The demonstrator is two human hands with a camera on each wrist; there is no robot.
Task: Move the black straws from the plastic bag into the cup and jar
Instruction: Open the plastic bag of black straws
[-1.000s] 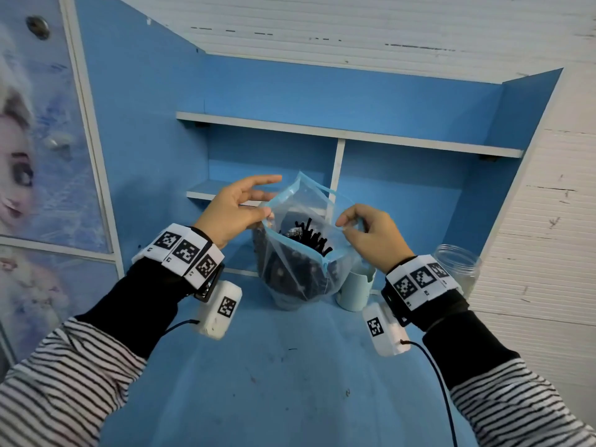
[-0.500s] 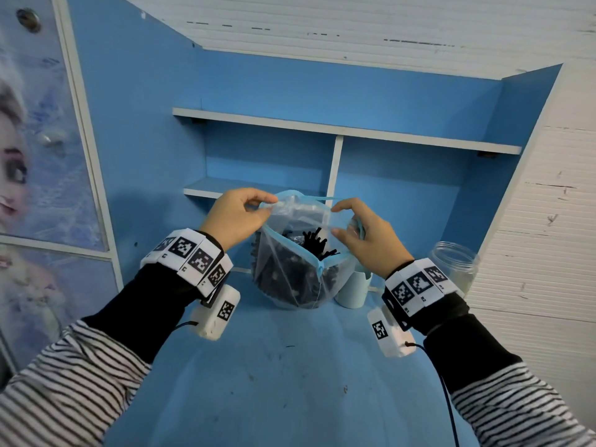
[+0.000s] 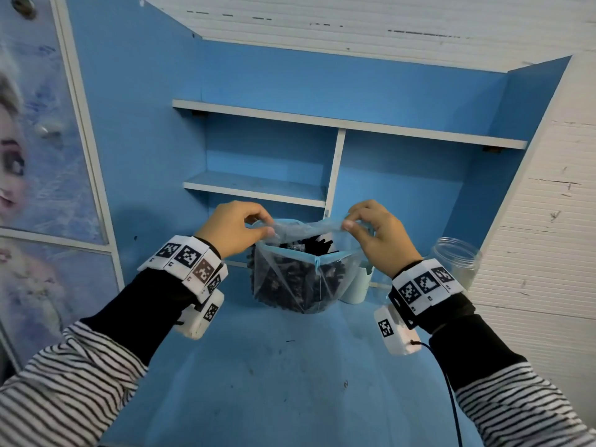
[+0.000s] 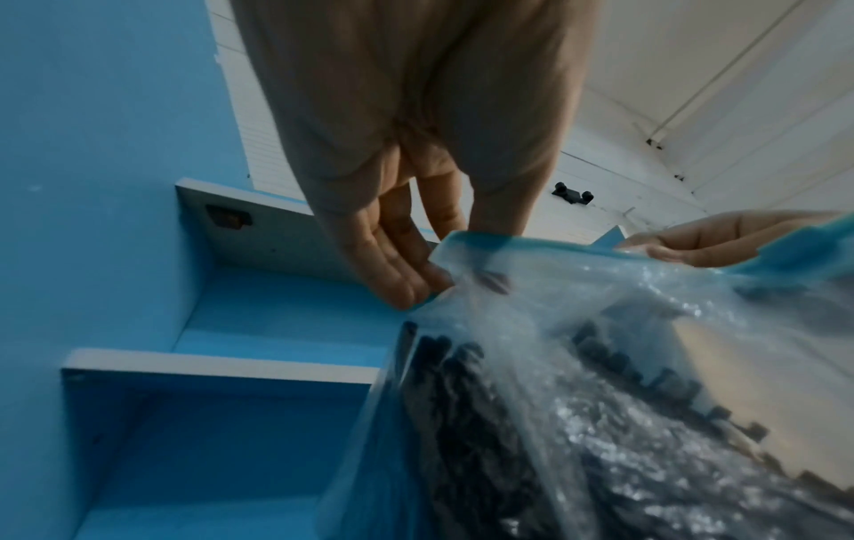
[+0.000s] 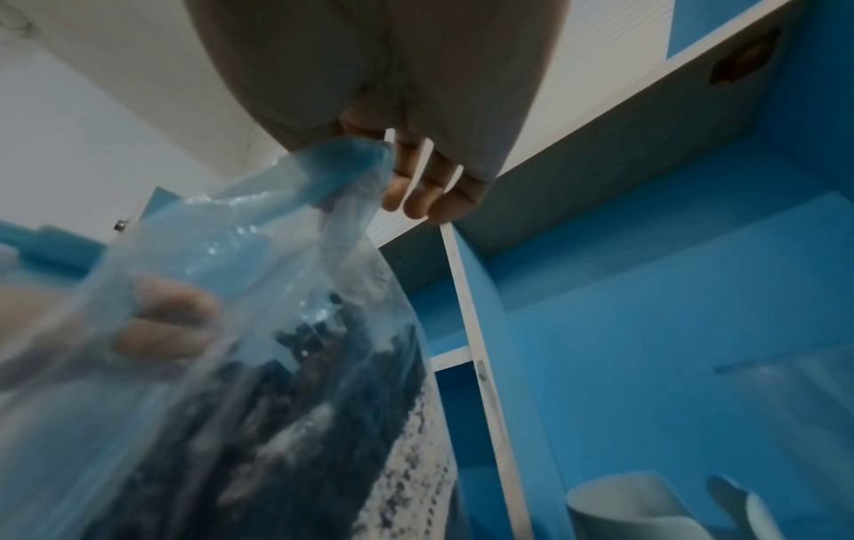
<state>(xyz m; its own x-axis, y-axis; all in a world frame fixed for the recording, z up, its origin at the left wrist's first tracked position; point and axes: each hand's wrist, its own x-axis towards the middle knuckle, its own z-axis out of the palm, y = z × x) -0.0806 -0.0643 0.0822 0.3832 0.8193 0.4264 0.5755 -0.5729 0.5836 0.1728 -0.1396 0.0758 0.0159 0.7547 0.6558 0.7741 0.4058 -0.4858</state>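
Note:
A clear plastic bag (image 3: 296, 279) with a blue zip rim stands on the blue desk (image 3: 290, 382), packed with black straws (image 3: 317, 246) whose tips show at its open mouth. My left hand (image 3: 238, 225) pinches the rim's left side (image 4: 443, 266). My right hand (image 3: 371, 227) pinches the right side (image 5: 351, 168). The two hands stretch the mouth wide. A pale cup (image 3: 358, 285) stands just right of the bag, partly hidden by it. The clear jar (image 3: 458, 262) stands farther right, behind my right wrist.
Blue shelves (image 3: 258, 188) with a white divider (image 3: 335, 169) rise right behind the bag. A cabinet door with a printed picture (image 3: 32, 188) is on the left; a white panelled wall (image 3: 548, 221) stands on the right. The cup also shows low in the right wrist view (image 5: 624, 511).
Both hands have shifted their grip along the bag's rim and pulled it apart, so the mouth is stretched wider. The left hand, open-fingered a second ago, now pinches the plastic.

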